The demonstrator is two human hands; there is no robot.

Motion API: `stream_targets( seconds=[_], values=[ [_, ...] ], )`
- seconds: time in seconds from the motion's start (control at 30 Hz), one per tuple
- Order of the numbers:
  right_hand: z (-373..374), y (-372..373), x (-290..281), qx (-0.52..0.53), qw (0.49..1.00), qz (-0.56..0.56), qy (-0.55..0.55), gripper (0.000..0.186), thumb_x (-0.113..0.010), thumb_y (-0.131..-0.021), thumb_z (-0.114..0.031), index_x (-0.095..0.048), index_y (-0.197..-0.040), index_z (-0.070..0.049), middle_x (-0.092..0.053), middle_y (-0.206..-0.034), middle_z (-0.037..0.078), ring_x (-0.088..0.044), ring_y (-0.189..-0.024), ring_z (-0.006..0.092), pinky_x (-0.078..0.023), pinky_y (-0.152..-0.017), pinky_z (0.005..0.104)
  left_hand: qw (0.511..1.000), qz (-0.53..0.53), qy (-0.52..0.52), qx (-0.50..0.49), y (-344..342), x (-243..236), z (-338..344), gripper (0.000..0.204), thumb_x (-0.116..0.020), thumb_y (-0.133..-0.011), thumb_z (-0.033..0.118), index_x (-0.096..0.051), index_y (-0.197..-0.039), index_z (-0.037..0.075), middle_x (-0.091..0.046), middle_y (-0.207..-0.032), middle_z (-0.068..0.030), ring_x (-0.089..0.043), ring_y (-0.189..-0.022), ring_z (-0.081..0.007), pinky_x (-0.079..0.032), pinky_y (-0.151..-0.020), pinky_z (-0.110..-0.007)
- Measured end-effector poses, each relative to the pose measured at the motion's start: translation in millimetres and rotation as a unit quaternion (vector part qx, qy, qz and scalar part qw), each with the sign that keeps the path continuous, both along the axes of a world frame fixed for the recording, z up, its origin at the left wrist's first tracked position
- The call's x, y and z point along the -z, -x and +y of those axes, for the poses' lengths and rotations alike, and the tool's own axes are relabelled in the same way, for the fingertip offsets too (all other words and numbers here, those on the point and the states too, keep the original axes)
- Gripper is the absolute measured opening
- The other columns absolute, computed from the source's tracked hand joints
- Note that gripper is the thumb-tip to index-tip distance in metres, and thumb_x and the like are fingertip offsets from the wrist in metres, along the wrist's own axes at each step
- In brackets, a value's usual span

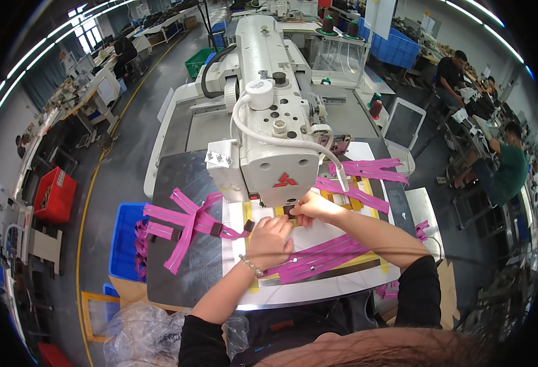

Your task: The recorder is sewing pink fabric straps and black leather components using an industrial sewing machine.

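My left hand (pixel 270 240) lies flat on the white work plate (pixel 235 260), fingers stretched toward the sewing machine's head (pixel 281 174). Close to those fingertips, my right hand (pixel 312 209) pinches a small dark patch (pixel 289 211) under the machine head. Below my hands, magenta zipper strips (pixel 324 260) lie across the plate. More magenta zippers (pixel 367 170) rest at its far right. Left of the plate sits a crossed bunch of magenta zippers (pixel 190 221) with dark patches on some ends. The needle area is partly hidden by the machine head and my hands.
A blue bin (pixel 122 241) holding magenta zippers stands left of the machine table. Clear plastic wrap (pixel 143 336) hangs near my left forearm. A control screen (pixel 403 123) stands at the right. Thread cones (pixel 340 27) are behind the machine. Other people sit at benches on both sides.
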State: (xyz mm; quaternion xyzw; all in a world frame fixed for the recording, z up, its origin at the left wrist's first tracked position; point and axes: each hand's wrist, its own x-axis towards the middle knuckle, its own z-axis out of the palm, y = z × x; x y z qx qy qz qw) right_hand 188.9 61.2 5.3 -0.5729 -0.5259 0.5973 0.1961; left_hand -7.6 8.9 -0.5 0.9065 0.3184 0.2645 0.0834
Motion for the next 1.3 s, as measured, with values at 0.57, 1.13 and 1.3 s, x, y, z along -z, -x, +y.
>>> stream_targets(
  seconds=[0.57,1.13,1.3],
  values=[
    [-25.7,-18.1,-8.2,-0.105,0.986,-0.049,-0.119,0.019,-0.062,-0.086,-0.016,-0.060,-0.076,-0.001,-0.061,-0.060,0.006,-0.060,-0.050,0.0150,-0.047,-0.046,0.0264,0.998,0.052,-0.007,-0.018,1.0,11.3,10.8,0.041,-0.056,-0.071,0.014,-0.053,-0.111,0.004,-0.054,-0.127,-0.0124,-0.049,-0.118,-0.0244,-0.036,-0.092,-0.043],
    [-38.2,-32.3,15.0,-0.182,0.736,-0.190,-0.623,0.036,-0.070,-0.072,-0.012,-0.065,-0.107,-0.006,-0.063,-0.112,0.005,-0.059,-0.097,0.0216,-0.044,-0.080,0.0347,0.995,-0.037,0.094,0.024,19.5,18.4,27.6,0.041,-0.063,-0.080,0.014,-0.056,-0.119,0.004,-0.058,-0.122,-0.0163,-0.056,-0.112,-0.0296,-0.044,-0.097,-0.038],
    [-27.9,-31.5,4.3,-0.208,0.704,-0.203,-0.648,0.029,-0.069,-0.074,-0.013,-0.065,-0.102,-0.007,-0.065,-0.105,0.002,-0.059,-0.091,0.0169,-0.042,-0.076,0.0318,0.992,-0.053,0.109,0.028,18.6,12.8,25.4,0.033,-0.064,-0.080,0.015,-0.062,-0.112,0.005,-0.060,-0.120,-0.0149,-0.057,-0.112,-0.0265,-0.047,-0.094,-0.035]
  ],
)
